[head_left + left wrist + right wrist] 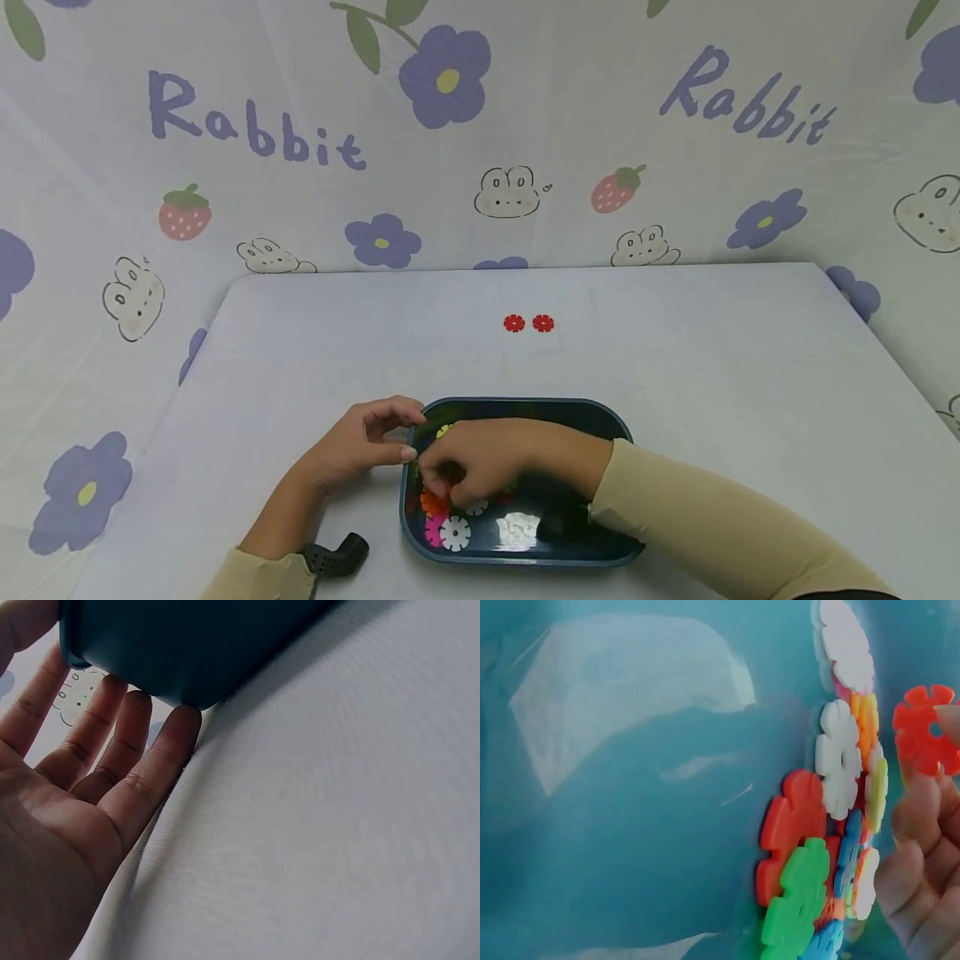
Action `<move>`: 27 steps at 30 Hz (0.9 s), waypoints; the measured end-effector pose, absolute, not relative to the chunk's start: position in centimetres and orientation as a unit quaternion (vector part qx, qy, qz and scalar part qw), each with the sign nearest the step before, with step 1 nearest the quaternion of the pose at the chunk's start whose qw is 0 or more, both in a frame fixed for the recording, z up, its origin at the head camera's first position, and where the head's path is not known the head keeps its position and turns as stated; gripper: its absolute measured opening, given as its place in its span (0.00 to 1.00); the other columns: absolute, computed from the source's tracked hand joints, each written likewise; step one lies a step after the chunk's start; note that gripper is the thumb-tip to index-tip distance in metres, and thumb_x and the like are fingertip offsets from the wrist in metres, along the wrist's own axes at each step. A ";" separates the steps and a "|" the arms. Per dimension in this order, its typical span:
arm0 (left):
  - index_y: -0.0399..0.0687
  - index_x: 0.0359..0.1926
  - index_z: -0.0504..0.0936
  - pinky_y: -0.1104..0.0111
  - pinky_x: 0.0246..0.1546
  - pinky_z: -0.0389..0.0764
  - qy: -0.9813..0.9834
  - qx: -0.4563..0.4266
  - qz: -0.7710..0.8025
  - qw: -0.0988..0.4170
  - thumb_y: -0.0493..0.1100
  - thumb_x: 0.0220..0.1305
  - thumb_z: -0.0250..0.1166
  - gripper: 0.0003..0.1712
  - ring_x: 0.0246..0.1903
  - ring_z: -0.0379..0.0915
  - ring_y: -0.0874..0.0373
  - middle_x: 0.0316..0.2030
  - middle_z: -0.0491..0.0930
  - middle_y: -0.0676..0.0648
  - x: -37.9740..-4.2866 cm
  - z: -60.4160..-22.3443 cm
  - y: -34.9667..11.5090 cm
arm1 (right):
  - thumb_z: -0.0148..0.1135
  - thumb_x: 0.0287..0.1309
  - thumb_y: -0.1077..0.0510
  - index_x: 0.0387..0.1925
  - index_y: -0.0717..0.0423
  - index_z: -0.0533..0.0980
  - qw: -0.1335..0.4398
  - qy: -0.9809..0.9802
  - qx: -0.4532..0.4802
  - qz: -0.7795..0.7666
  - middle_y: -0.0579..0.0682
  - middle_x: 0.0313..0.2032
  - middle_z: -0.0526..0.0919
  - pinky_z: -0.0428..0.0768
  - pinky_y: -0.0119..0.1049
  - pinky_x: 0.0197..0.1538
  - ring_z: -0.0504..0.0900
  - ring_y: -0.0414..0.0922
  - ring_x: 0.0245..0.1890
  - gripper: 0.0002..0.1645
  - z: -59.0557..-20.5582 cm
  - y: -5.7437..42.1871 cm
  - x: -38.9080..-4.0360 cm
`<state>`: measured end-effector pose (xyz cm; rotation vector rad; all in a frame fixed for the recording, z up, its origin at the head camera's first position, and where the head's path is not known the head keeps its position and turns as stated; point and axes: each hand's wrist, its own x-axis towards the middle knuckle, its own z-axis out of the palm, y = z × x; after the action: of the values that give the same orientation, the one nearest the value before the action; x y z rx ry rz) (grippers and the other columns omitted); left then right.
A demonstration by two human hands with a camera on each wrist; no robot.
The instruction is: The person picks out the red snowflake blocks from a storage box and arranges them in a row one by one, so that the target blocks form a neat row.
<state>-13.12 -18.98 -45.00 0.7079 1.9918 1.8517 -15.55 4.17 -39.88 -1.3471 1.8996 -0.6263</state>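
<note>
The right hand [480, 458] pinches a red notched disc [915, 731] above the tray's 9 o'clock end; the left hand [360, 442], apart from it, rests its fingers against the rim near 10 o'clock. Below, mixed-colour discs [799, 892] crowd that end of the dark tray [525, 563], whose open floor stretches toward 4 o'clock, the right sleeve [697, 508] crossing the rim at 3. Beyond, at 12, two red discs [513, 323] sit side by side on the white tabletop [712, 358], short of its far edge. The backdrop cloth [570, 100] reads "Rabbit" at 11 and 1 o'clock.
</note>
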 end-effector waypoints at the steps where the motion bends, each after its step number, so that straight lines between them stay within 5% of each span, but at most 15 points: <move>1: 0.35 0.50 0.77 0.64 0.58 0.75 0.699 0.249 0.650 0.165 0.33 0.59 0.67 0.18 0.57 0.73 0.50 0.55 0.77 0.36 -13.1 -45.0 -19.0 | 0.65 0.56 0.60 0.31 0.44 0.75 0.357 0.735 -0.519 -0.252 0.39 0.29 0.77 0.79 0.26 0.38 0.74 0.33 0.32 0.08 -39.9 4.2 -15.6; 10: 0.37 0.50 0.78 0.64 0.59 0.75 0.705 0.238 0.647 0.169 0.32 0.58 0.67 0.17 0.58 0.73 0.52 0.54 0.78 0.42 -13.2 -45.0 -19.1 | 0.69 0.56 0.62 0.49 0.45 0.83 0.363 0.719 -0.522 -0.281 0.39 0.39 0.82 0.82 0.27 0.40 0.76 0.33 0.35 0.18 -39.7 4.4 -16.2; 19: 0.35 0.50 0.77 0.64 0.60 0.74 0.705 0.239 0.647 0.165 0.34 0.59 0.67 0.18 0.58 0.73 0.49 0.54 0.77 0.39 -13.2 -45.0 -19.3 | 0.72 0.54 0.59 0.52 0.46 0.83 0.352 0.739 -0.513 -0.260 0.38 0.44 0.85 0.80 0.24 0.42 0.78 0.31 0.35 0.21 -39.3 4.2 -16.3; 27: 0.37 0.50 0.77 0.63 0.59 0.75 0.699 0.247 0.649 0.170 0.33 0.58 0.68 0.18 0.58 0.74 0.53 0.53 0.79 0.48 -13.2 -45.2 -19.2 | 0.75 0.51 0.56 0.52 0.49 0.82 0.327 0.739 -0.501 -0.310 0.38 0.44 0.84 0.81 0.25 0.46 0.82 0.29 0.38 0.24 -37.4 5.2 -16.4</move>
<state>-13.23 -19.18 -45.15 0.7006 1.9851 1.8447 -16.45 5.25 -37.40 -1.3125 1.9361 -0.8112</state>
